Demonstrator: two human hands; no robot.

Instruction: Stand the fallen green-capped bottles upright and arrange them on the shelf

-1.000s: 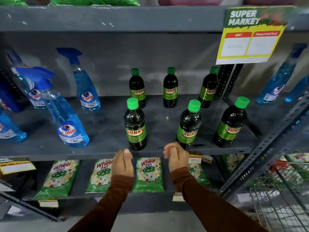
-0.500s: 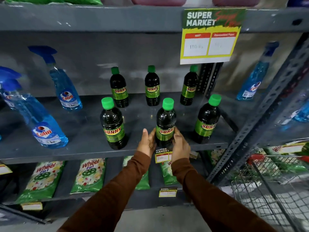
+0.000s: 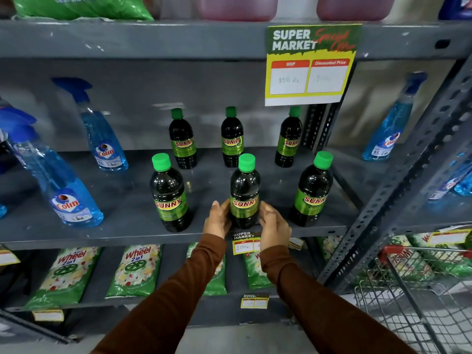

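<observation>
The bottle at the middle of the front row stands upright near the shelf's front edge, dark liquid inside, green cap on top. The left hand presses its lower label from the nine o'clock side and the right hand from three o'clock, so the two together make one snug grip around its base, fingers curled on the plastic. Whether it is being nudged or merely steadied I cannot tell.

Out from there, a second front bottle stands at nine o'clock, well apart, and a third at three o'clock, about the same gap away. Behind, toward twelve o'clock, three more stand in a back row near the rear wall. All six are upright; none lies on its side anywhere I can see.

Blue spray bottles flank the group on the far left and right, and a yellow price sign hangs from the shelf above.

I'd judge the job almost finished: the standing-up is done, and what remains is fine spacing, squaring this middle bottle with its neighbours, then letting go.
</observation>
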